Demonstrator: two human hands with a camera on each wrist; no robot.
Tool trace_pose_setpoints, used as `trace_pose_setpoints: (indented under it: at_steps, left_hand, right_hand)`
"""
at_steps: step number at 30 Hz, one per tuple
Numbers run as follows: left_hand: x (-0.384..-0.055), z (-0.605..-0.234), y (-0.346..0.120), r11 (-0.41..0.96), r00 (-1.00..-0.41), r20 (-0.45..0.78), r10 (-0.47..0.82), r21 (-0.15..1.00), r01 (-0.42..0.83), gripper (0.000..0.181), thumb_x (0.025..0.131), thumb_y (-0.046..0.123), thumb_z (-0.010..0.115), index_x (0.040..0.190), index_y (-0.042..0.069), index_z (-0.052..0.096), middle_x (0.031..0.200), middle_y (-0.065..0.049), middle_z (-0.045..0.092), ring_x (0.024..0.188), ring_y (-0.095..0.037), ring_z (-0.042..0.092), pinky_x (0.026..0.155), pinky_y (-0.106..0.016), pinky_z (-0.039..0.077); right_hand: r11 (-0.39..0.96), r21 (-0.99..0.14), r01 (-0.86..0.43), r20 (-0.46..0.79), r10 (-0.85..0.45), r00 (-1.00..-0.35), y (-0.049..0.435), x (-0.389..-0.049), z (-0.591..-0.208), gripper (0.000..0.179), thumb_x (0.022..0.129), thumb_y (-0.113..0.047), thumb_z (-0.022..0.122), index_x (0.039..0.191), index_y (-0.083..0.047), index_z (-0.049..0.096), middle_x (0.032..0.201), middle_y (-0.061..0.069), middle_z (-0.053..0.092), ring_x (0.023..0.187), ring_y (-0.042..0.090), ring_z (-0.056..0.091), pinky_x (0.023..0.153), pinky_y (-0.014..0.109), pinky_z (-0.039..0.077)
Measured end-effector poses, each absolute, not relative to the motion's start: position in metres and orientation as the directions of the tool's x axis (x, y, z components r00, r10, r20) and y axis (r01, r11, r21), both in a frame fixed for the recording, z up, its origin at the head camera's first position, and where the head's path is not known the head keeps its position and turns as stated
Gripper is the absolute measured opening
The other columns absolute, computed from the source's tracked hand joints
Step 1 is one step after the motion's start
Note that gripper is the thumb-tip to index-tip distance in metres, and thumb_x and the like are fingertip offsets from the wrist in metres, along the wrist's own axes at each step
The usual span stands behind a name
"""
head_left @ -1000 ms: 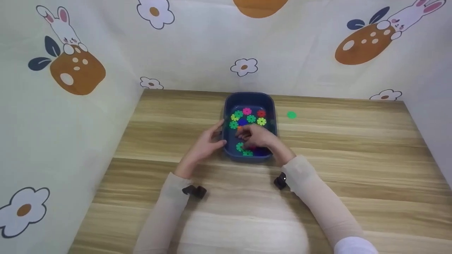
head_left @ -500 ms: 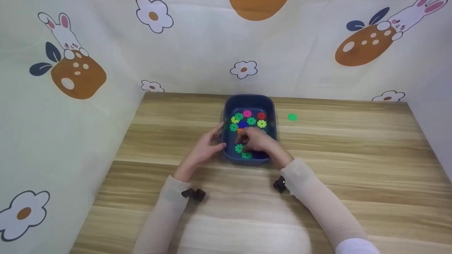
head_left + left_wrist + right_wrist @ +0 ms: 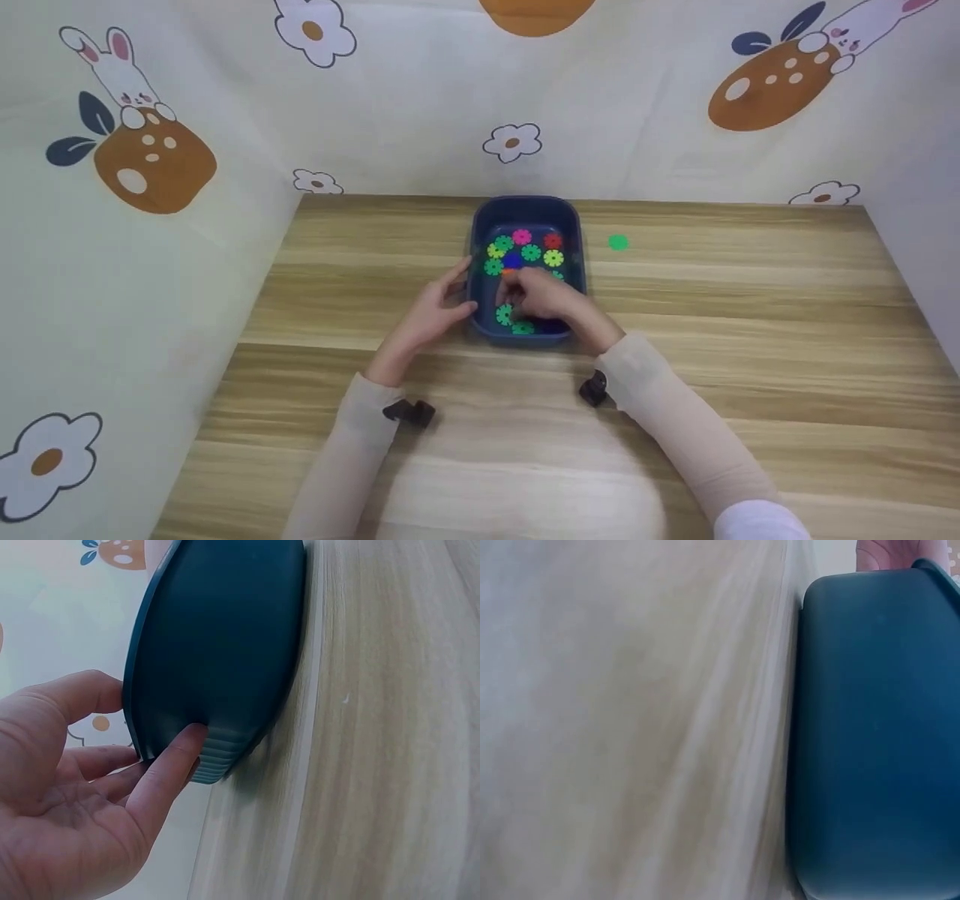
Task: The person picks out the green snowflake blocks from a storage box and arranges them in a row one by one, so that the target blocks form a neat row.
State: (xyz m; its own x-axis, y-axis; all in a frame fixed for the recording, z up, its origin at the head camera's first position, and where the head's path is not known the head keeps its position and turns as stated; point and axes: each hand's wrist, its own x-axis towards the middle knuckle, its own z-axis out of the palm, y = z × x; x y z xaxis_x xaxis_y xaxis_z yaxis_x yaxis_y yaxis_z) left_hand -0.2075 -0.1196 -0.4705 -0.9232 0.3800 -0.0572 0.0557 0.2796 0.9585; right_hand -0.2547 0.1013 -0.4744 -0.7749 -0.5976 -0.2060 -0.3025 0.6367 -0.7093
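Note:
A dark blue plastic basin (image 3: 525,206) sits on the wooden table, holding several flower-shaped notched discs. My left hand (image 3: 433,311) steadies its left side; in the left wrist view that hand (image 3: 82,787) has its thumb at the rim and its fingers spread against the ribbed outer wall. Inside the basin, my right hand (image 3: 544,294) reaches down with bent fingers, right beside a green disc (image 3: 504,315) near the front end. Its fingertips are hidden, and I cannot tell whether they pinch a disc. Farther back lie a pink disc (image 3: 522,237), a red disc (image 3: 553,241) and a yellow disc (image 3: 553,258).
One loose green disc (image 3: 618,242) lies on the table (image 3: 712,300) to the right of the basin. A printed cloth (image 3: 405,90) with rabbits and flowers walls off the back and sides. In the right wrist view the basin's outer wall (image 3: 877,735) fills the right side.
My right hand's fingers have drawn in and bent more inside the basin, covering a pinkish disc that showed beneath them. The left hand holds its place on the basin's side.

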Motion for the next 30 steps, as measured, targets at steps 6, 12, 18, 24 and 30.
trace_pose_setpoints:
  at_steps: [6, 12, 18, 24, 30]
  left_hand:
    - [-0.2068, -0.4689, -0.12, 0.309, -0.924, -0.063, 0.377, 0.949, 0.061, 0.073, 0.094, 0.004, 0.061, 0.157, 0.005, 0.025, 0.16, -0.025, 0.031, 0.143, -0.041, 0.04, 0.118, -0.049, 0.037]
    - [-0.2075, -0.4677, -0.1193, 0.3, -0.922, -0.065, 0.382, 0.952, 0.058, 0.073, 0.094, 0.005, 0.062, 0.158, 0.005, 0.025, 0.158, -0.026, 0.033, 0.143, -0.042, 0.04, 0.118, -0.049, 0.036]
    - [-0.2063, -0.4688, -0.1204, 0.308, -0.923, -0.079, 0.376, 0.95, 0.045, 0.073, 0.094, 0.006, 0.061, 0.158, 0.007, 0.025, 0.159, -0.025, 0.034, 0.144, -0.041, 0.039, 0.119, -0.049, 0.035]
    - [-0.2064, -0.472, -0.1214, 0.311, -0.926, -0.073, 0.369, 0.949, 0.049, 0.073, 0.094, 0.006, 0.062, 0.158, 0.007, 0.026, 0.161, -0.022, 0.032, 0.144, -0.041, 0.039, 0.117, -0.049, 0.038]
    - [-0.2076, -0.469, -0.1214, 0.32, -0.927, -0.086, 0.365, 0.947, 0.038, 0.071, 0.095, 0.006, 0.061, 0.158, 0.009, 0.028, 0.159, -0.021, 0.036, 0.145, -0.038, 0.039, 0.12, -0.048, 0.035]
  right_hand:
    - [0.592, -0.76, -0.267, -0.218, -0.62, -0.754, 0.1028, -0.2548, -0.4731, 0.017, 0.084, 0.005, 0.068, 0.095, -0.005, 0.076, 0.093, 0.01, 0.075, 0.079, 0.013, 0.062, 0.076, 0.027, 0.056]
    - [0.548, -0.803, -0.232, -0.217, -0.633, -0.744, 0.1047, -0.2543, -0.4707, 0.011, 0.087, 0.001, 0.068, 0.095, -0.003, 0.076, 0.094, 0.013, 0.075, 0.077, 0.012, 0.063, 0.075, 0.025, 0.055]
    - [0.52, -0.83, -0.201, -0.213, -0.629, -0.748, 0.1048, -0.2536, -0.4718, 0.012, 0.088, -0.002, 0.068, 0.097, -0.002, 0.075, 0.093, 0.012, 0.075, 0.077, 0.01, 0.063, 0.073, 0.022, 0.054]
    - [0.476, -0.856, -0.202, -0.168, -0.626, -0.761, 0.1041, -0.2529, -0.4726, 0.015, 0.085, -0.001, 0.068, 0.098, 0.001, 0.075, 0.09, 0.014, 0.075, 0.073, 0.007, 0.062, 0.072, 0.02, 0.052]
    - [0.453, -0.878, -0.153, -0.155, -0.572, -0.806, 0.1049, -0.255, -0.4703, 0.014, 0.087, -0.004, 0.068, 0.099, 0.001, 0.075, 0.093, 0.011, 0.075, 0.075, 0.008, 0.063, 0.075, 0.022, 0.055]
